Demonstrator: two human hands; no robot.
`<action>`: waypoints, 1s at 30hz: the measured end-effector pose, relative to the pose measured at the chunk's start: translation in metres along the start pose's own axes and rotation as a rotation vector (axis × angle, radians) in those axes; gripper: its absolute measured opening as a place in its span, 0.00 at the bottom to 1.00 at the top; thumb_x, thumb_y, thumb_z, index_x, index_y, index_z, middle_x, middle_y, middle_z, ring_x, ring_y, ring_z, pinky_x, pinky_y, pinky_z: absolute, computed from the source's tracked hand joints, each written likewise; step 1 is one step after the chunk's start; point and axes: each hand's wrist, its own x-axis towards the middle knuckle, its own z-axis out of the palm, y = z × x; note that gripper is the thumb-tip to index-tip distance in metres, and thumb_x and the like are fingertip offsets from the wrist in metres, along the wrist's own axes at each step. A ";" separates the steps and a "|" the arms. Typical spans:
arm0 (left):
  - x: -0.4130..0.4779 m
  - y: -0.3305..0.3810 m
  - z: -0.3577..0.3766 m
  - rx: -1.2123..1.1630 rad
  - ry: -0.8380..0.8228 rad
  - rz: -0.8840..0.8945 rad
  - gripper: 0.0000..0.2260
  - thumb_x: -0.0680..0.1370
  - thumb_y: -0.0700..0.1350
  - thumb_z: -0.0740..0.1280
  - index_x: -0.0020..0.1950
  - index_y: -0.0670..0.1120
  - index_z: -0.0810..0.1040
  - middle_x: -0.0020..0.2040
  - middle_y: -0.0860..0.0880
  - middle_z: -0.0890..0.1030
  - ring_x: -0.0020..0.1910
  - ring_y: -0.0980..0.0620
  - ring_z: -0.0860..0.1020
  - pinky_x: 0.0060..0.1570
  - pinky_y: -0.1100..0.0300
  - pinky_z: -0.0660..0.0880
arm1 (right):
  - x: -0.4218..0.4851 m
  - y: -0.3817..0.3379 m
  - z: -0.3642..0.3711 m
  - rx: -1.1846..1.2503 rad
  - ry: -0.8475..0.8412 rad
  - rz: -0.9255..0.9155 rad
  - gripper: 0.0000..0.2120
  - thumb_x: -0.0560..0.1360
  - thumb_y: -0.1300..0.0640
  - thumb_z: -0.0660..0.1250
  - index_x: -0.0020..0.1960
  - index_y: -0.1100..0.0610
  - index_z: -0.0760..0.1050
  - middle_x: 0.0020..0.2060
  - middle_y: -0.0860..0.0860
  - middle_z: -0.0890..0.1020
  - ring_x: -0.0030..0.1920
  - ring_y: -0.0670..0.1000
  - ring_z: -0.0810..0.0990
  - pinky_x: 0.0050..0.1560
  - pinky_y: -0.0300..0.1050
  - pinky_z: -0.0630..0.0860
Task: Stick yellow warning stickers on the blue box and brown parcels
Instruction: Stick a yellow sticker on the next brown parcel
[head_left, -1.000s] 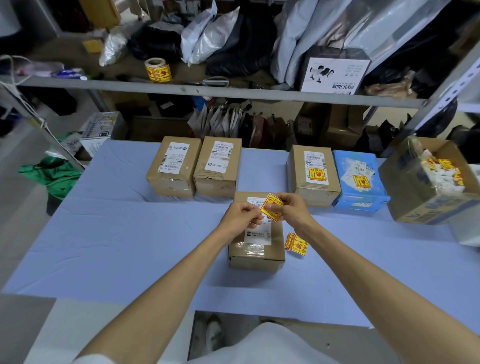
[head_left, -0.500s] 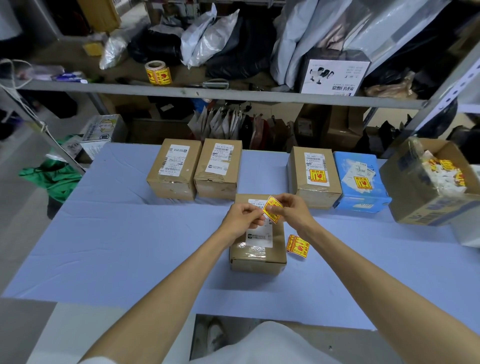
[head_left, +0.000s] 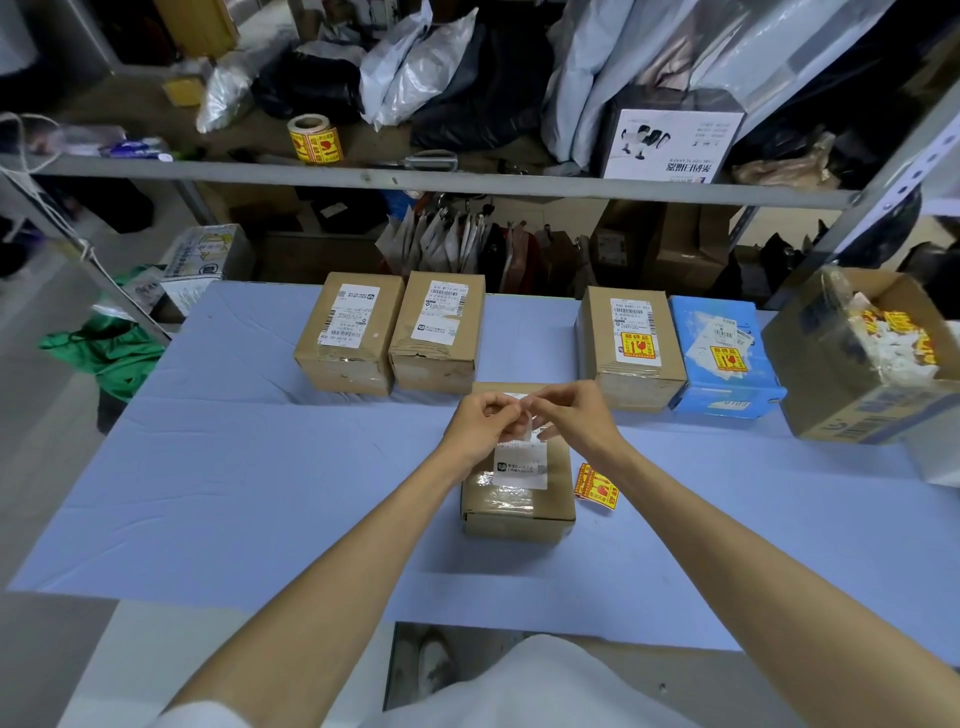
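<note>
Even, soft overhead light; faint shadows; shelves dim; edges bow outward; fingers motion-blurred.

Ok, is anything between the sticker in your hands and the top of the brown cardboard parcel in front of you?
Nothing visible. The left hand and right hand pinch the sticker, showing pale, right over the brown cardboard parcel. Only its white shipping label and clear tape lie on that top; spare yellow stickers lie beside it.

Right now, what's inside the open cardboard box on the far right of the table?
The open cardboard box holds a heap of white paper scraps mixed with yellow stickers. Whatever lies under the heap is covered.
</note>
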 end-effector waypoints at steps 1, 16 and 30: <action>0.000 -0.001 0.000 -0.007 0.007 -0.007 0.05 0.79 0.39 0.65 0.48 0.39 0.78 0.38 0.47 0.81 0.32 0.59 0.80 0.36 0.68 0.77 | 0.001 0.001 0.000 0.011 0.008 0.010 0.06 0.75 0.60 0.69 0.43 0.59 0.84 0.35 0.56 0.85 0.36 0.52 0.84 0.37 0.44 0.81; 0.009 -0.006 0.001 -0.044 0.041 -0.102 0.12 0.80 0.50 0.64 0.49 0.40 0.76 0.36 0.47 0.80 0.34 0.56 0.78 0.38 0.65 0.76 | 0.002 -0.003 0.007 0.048 0.066 0.010 0.07 0.77 0.61 0.66 0.43 0.61 0.81 0.35 0.56 0.84 0.35 0.53 0.84 0.35 0.39 0.80; 0.014 -0.003 0.006 -0.014 0.066 -0.149 0.16 0.80 0.54 0.61 0.51 0.42 0.78 0.35 0.49 0.81 0.32 0.56 0.77 0.34 0.64 0.74 | 0.004 -0.007 0.000 0.141 0.111 0.045 0.07 0.77 0.63 0.65 0.42 0.61 0.80 0.34 0.54 0.84 0.32 0.52 0.84 0.35 0.42 0.81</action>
